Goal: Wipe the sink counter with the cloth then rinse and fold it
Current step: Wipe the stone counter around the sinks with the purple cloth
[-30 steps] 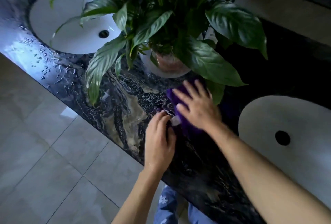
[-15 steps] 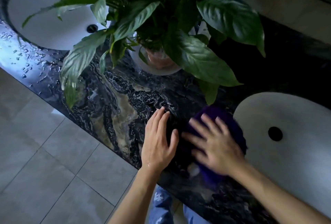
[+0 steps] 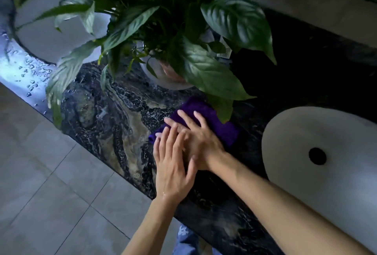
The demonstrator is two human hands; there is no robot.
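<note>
A purple cloth (image 3: 216, 120) lies flat on the dark marbled counter (image 3: 114, 120), just in front of the potted plant. My right hand (image 3: 201, 134) presses on the cloth with spread fingers. My left hand (image 3: 173, 165) lies flat beside it, fingers apart, overlapping the right hand's thumb side and touching the cloth's left edge. Much of the cloth is hidden under both hands and a leaf.
A large leafy plant in a white pot (image 3: 163, 75) stands mid-counter, leaves overhanging the cloth. A white sink (image 3: 326, 144) with a dark drain is at the right, another white sink (image 3: 47, 38) at the far left. Water drops bead on the counter's left end (image 3: 30, 75). Tiled floor lies below.
My right hand slid the cloth right toward the right sink, then back left and up toward the plant pot. My left hand now overlaps the right hand.
</note>
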